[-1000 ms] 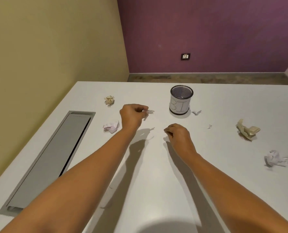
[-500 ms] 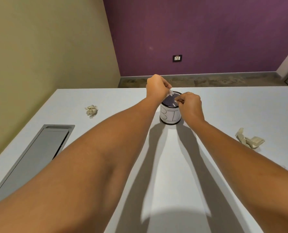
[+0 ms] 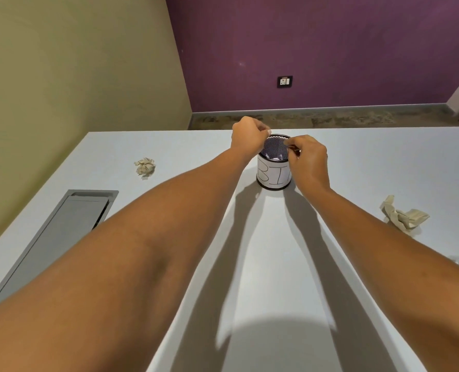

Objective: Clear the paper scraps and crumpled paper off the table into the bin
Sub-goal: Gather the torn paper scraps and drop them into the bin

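Beige crumpled paper (image 3: 402,216) right of the bin (image 3: 274,175), smaller ball (image 3: 145,166) left of it: light, soft, springy, best pinched across the folds. Over its rim, left hand (image 3: 248,138) and right hand (image 3: 309,155), fingers curled; cannot tell whether pinching anything.

One head-worn wide-angle view looks forward and down across the table (image 3: 384,162) toward the purple wall (image 3: 303,49).
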